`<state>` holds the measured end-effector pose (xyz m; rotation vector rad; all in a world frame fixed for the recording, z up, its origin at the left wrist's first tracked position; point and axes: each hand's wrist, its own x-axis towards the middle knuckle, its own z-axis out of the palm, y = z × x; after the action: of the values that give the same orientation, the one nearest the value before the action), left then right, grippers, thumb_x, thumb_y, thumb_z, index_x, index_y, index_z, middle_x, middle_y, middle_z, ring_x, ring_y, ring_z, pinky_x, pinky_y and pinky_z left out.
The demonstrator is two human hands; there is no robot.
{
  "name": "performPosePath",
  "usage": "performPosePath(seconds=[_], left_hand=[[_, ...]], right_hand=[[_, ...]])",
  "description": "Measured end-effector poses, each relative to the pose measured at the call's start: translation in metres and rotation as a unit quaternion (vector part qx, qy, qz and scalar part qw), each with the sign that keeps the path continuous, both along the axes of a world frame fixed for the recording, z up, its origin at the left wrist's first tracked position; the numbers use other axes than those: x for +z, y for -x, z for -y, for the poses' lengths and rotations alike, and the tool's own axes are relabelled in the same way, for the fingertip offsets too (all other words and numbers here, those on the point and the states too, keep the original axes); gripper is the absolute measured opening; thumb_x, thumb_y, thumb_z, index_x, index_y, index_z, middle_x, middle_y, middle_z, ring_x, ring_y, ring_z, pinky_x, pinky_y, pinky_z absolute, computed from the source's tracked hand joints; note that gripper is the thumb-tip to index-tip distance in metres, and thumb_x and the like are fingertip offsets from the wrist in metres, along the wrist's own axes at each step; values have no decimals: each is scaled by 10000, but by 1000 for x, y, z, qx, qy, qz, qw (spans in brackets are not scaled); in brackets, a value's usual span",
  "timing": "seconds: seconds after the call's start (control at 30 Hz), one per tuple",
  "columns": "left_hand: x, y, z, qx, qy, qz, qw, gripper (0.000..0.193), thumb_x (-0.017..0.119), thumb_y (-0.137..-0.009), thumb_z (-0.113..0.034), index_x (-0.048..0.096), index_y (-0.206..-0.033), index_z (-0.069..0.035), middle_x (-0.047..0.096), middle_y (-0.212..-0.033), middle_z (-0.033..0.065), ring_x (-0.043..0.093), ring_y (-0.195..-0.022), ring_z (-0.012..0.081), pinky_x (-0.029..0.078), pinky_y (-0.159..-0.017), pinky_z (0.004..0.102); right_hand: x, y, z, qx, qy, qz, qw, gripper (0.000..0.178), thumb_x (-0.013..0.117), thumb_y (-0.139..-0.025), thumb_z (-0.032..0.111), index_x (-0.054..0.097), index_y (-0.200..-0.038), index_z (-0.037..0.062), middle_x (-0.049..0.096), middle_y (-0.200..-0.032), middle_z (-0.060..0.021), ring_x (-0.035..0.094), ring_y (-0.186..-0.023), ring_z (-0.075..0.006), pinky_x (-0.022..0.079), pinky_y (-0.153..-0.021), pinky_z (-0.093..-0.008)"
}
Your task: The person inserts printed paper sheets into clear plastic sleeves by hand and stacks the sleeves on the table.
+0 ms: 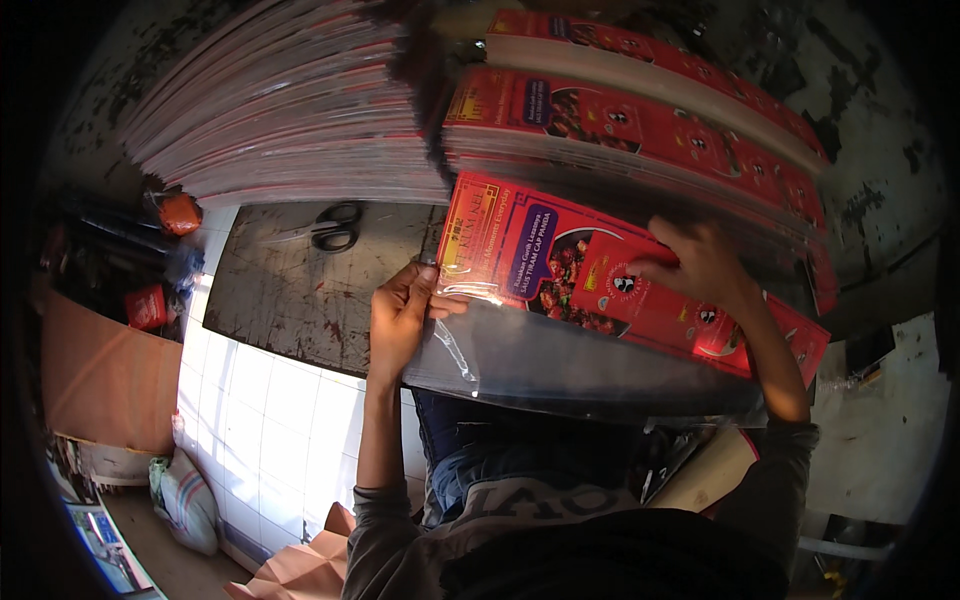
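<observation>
A long red printed card strip [640,300] with food pictures lies slanted in front of me, over transparent plastic sleeves [560,355]. At the strip's left end, my left hand [400,308] is closed, its thumb and fingers pinching a sleeve's edge beside the card. My right hand [705,262] hovers over or rests on the strip's middle, thumb and fingers apart and slightly blurred; whether it touches the card I cannot tell. How much of the strip sits inside the sleeve is hard to make out.
Behind the strip stand stacks of red printed cards [590,110]. A tall fanned pile of sleeved strips [290,110] is at the far left. Black scissors [336,228] lie on the worn dark table [290,290]. A cardboard box [110,380] and a tied sack [188,500] stand lower left.
</observation>
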<state>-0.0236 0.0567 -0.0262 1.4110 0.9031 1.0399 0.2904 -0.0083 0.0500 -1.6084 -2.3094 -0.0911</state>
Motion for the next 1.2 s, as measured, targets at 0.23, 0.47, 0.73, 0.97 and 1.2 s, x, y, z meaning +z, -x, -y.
performPosePath(seconds=[0.23, 0.47, 0.73, 0.97, 1.2], left_hand=[[1, 7, -9, -14, -37, -24, 999, 286, 482, -920, -217, 575, -935, 53, 628, -736, 75, 600, -686, 78, 437, -557, 197], [32, -12, -22, 51, -95, -54, 993, 299, 485, -917, -188, 517, -1098, 48, 632, -654, 95, 548, -554, 50, 401, -489, 187], [26, 11, -18, 117, -264, -373, 882, 382, 551, -853, -300, 505, -1173, -96, 557, -1048, 153, 596, -857, 254, 492, -644, 336], [35, -10, -24, -149, -365, -420, 817, 579, 530, -817, -439, 392, -1280, -121, 273, -1378, 183, 202, -1305, 362, 161, -1063, 497], [27, -17, -27, -128, -366, -441, 809, 562, 560, -798, -409, 420, -1252, -110, 342, -1321, 171, 295, -1254, 365, 263, -1022, 473]], right_hand=[[4, 3, -9, -2, 98, 10, 995, 468, 588, -772, 502, 521, -746, 39, 473, -486, -156, 511, -498, -356, 411, -506, -416], [-1, -10, -27, 59, 41, 7, 997, 452, 559, -795, 499, 597, -887, 58, 514, -556, -144, 538, -548, -328, 425, -522, -398], [-2, -45, 49, -89, 35, -93, 991, 597, 684, -738, 293, 446, -1256, 113, 338, -1255, -173, 503, -1034, -298, 431, -830, -384], [-26, -124, 130, -215, -15, 18, 976, 707, 735, -648, 328, 432, -1242, 93, 355, -1254, -185, 417, -1126, -361, 355, -943, -417], [-56, -146, 146, -311, -29, -45, 949, 648, 730, -614, 297, 480, -1155, 42, 410, -1160, -172, 431, -1071, -357, 363, -895, -426]])
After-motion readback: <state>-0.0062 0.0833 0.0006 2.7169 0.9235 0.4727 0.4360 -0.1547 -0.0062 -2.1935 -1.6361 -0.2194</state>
